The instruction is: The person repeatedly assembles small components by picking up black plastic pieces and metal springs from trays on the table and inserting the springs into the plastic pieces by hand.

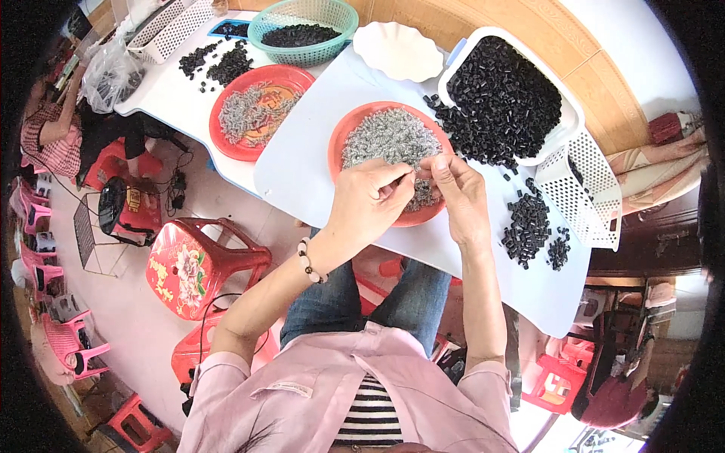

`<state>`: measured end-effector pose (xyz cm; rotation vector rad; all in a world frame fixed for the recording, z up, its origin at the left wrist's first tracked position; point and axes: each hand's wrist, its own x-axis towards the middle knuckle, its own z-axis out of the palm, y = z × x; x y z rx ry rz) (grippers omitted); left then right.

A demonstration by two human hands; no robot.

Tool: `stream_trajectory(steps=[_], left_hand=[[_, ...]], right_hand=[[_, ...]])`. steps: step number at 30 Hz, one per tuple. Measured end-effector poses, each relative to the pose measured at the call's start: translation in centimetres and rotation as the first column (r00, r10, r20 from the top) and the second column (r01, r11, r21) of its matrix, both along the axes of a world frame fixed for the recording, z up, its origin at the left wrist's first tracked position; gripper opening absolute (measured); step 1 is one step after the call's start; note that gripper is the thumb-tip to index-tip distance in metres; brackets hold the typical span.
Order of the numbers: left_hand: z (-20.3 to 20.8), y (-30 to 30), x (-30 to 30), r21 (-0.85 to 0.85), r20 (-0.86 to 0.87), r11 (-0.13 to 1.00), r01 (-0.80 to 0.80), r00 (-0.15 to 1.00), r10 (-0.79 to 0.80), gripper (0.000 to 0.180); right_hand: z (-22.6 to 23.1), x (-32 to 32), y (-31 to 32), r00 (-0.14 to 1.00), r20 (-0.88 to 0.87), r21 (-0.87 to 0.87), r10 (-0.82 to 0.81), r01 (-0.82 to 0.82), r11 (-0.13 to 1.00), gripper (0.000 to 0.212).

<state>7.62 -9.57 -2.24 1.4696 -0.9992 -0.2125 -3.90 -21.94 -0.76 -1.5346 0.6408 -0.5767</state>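
Both hands meet over the near part of a red-orange round tray heaped with small silvery metal pieces, which look like springs. My left hand, with a beaded bracelet at the wrist, is closed in a pinch, its fingertips close to those of the other hand. My right hand also pinches, thumb against fingers. Whatever small piece sits between the fingertips is too small to make out. To the right of the tray lie small black cylindrical parts, spilling from a heaped white bin.
A white perforated basket stands at the right, near loose black pieces. Farther left are another red tray of metal pieces and a green basket. A white scalloped dish lies at the back. A red stool stands at left.
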Motion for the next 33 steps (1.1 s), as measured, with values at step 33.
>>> stream_trajectory(steps=[33], left_hand=[[-2.3,5.4,-7.9,-0.178,-0.823,0.852,0.492,0.400,-0.404,0.043]], right_hand=[[0.7,-9.3,6.6,0.998,-0.008,-0.526,-0.069,0.054,0.849,0.012]])
